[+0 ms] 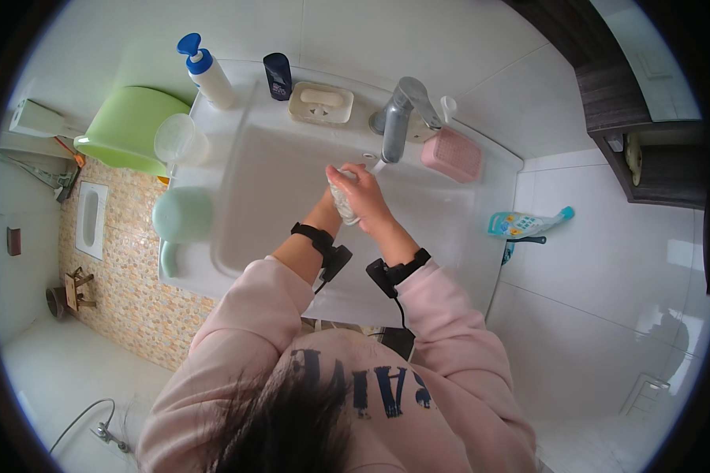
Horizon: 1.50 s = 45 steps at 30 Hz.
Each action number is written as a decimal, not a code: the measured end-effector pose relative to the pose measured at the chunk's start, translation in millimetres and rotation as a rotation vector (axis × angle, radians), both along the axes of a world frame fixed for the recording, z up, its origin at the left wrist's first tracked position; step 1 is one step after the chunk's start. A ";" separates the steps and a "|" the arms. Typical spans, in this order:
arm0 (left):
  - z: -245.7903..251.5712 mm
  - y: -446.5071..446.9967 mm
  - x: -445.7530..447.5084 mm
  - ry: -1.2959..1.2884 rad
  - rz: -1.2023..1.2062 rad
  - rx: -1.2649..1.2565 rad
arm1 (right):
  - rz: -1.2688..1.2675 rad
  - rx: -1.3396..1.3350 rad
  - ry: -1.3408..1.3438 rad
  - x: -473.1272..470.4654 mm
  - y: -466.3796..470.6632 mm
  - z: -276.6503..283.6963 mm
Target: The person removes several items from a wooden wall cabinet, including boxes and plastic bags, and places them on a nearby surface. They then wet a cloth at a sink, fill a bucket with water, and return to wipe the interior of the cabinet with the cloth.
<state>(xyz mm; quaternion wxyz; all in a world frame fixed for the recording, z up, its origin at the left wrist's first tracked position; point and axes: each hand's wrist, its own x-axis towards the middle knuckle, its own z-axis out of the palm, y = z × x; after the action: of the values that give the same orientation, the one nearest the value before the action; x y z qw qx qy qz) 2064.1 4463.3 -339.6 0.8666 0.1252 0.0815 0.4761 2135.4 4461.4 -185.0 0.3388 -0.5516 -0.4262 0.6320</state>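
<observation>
Over the white washbasin [272,177], my right hand [368,198] grips a whitish, wet, crumpled piece of cloth or mesh [343,202]. My left hand [329,207] presses against its other side, with most of its fingers hidden behind it. Both hands are just in front of the grey metal tap [395,133]. A thin stream of water [380,167] leaves the spout close to my right fingers. Black straps with small devices sit around both wrists.
Along the back rim stand a pump bottle [213,86], a dark bottle [278,77], a soap dish [337,115] with soap, and a pink box [452,155]. A clear cup [180,141] and green dipper [182,214] lie left. A green bucket [130,127] is beyond; a cleaner bottle [520,223] is right.
</observation>
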 end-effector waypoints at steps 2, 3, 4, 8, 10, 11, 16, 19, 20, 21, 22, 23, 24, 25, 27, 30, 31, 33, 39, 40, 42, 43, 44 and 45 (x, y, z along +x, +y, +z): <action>-7.4 -1.0 6.6 0.431 0.158 0.265 | 0.240 0.372 -0.473 4.7 4.8 -5.1; -2.6 -2.6 8.6 0.649 0.235 0.400 | 0.169 0.438 -0.604 8.8 9.1 -8.4; 7.9 -3.5 9.7 0.867 0.312 0.536 | 0.126 0.513 -0.711 14.7 16.9 -11.6; 83.0 -5.2 18.5 0.532 0.044 -0.688 | 0.143 0.362 -0.981 26.0 22.7 -26.7; 113.3 -5.9 15.8 0.511 0.102 -0.743 | 0.252 0.485 -1.070 25.3 20.7 -33.8; 124.3 -3.4 12.9 0.513 0.090 -0.747 | 0.156 0.582 -1.042 23.2 19.4 -37.1; 140.4 -6.9 11.7 0.505 -0.026 -0.674 | 0.015 0.321 -1.006 22.5 24.9 -40.5; 126.0 -4.5 7.0 0.641 -0.055 -0.735 | 0.043 0.359 -0.978 17.0 22.8 -39.4; 119.7 -0.9 5.7 0.678 -0.072 -0.754 | 0.142 0.375 -0.946 14.2 20.7 -39.7; 114.1 1.6 4.7 0.712 -0.089 -0.773 | 0.086 0.408 -1.001 13.5 21.0 -39.6; 109.8 1.2 3.3 0.751 -0.108 -0.791 | 0.106 0.393 -1.045 13.2 20.8 -39.7; 107.4 1.8 0.6 0.808 -0.129 -0.826 | 0.095 0.355 -1.110 15.1 22.5 -39.3; 106.9 -1.2 -6.1 0.718 -0.205 -0.729 | -0.018 0.256 -1.085 19.9 26.5 -37.7; 108.7 -2.2 -9.9 0.565 -0.170 -0.595 | 0.059 0.221 -1.078 25.9 31.1 -35.7; 115.9 -8.7 -18.7 0.297 -0.154 -0.435 | 0.065 0.227 -1.095 46.6 39.2 -29.6; 126.8 -5.0 -43.3 0.755 -0.383 -0.320 | -0.323 -0.332 0.019 91.5 44.3 -10.7; 128.7 -2.1 -43.5 0.924 -0.417 -0.195 | -0.288 -0.317 0.163 104.2 41.6 -2.2; 129.3 8.8 -34.8 1.085 -0.419 -0.008 | -0.256 -0.299 0.433 128.6 31.2 17.3; 130.0 32.7 7.2 1.034 0.106 0.225 | -0.126 -0.192 0.192 173.2 13.7 53.4; 132.8 35.6 3.6 1.039 0.120 0.143 | -0.150 -0.170 0.067 174.8 12.8 52.5; 140.1 35.4 -7.1 1.111 0.105 0.096 | -0.193 -0.129 -0.173 172.8 13.3 43.6; 143.7 34.5 -13.4 1.156 0.096 0.070 | -0.163 -0.060 -0.296 169.1 14.4 36.2; 146.7 32.5 -20.7 1.150 0.112 0.028 | -0.130 0.001 -0.415 162.6 16.8 27.5; 148.4 29.7 -29.4 1.123 0.150 0.011 | -0.118 0.057 -0.548 154.3 19.9 18.9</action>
<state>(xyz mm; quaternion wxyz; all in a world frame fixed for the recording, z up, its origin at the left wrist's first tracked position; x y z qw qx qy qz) 2034.7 4493.1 -191.3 0.6533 0.3577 0.5361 0.3972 2289.7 4481.3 -166.1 0.2625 -0.7159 -0.4868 0.4261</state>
